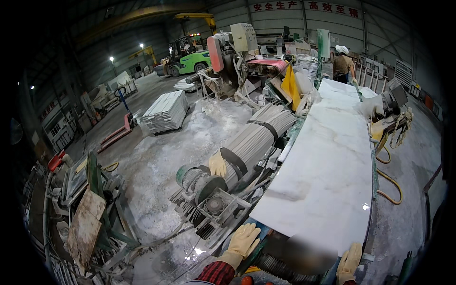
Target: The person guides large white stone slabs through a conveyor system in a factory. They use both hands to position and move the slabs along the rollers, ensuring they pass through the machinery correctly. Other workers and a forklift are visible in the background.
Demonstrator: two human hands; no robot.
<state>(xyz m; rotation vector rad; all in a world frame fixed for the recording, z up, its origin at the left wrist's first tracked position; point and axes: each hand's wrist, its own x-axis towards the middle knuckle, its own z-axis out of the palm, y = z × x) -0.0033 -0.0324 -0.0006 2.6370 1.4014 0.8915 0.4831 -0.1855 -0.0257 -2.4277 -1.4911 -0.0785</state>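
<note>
Item: white marble slab (327, 161), long, polished, faintly veined. It lies flat on the machine surface (373, 190) and runs from your hands away toward the far end of the hall.

Your left hand (243, 240), in a pale yellow work glove with a red plaid cuff, rests flat with fingers spread at the slab's near left corner; its grip is released, holding nothing.

Your right hand (350, 261), gloved the same, sits at the near right corner by the slab's edge; you cannot tell whether its grip clasps the edge or only rests there.

Adjacent: a motor unit (202, 183) and a grey ribbed conduit bundle (259, 135) just left of the slab, with a spare glove (217, 164) lying on them.

Background: a person in a white cap (343, 64) at the slab's far end; a green forklift (187, 57); a stack of cut tiles (165, 111) on the floor.
</note>
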